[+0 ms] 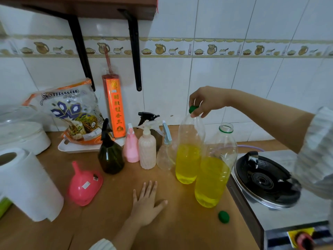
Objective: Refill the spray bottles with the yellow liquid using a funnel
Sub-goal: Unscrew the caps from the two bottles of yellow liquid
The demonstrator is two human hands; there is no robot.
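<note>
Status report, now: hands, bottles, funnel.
Right hand grips green cap on the rear yellow-liquid bottle. Left hand flat on the counter. Near bottle uncapped. Pink funnel lying unused; nothing blocking.

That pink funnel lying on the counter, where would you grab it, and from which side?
By the spout, from above. The funnel lies mouth-down on the counter, so its wide rim is awkward to get under, while the narrow spout sticks up toward the back left. The left hand, flat nearby, seems best placed.
</note>
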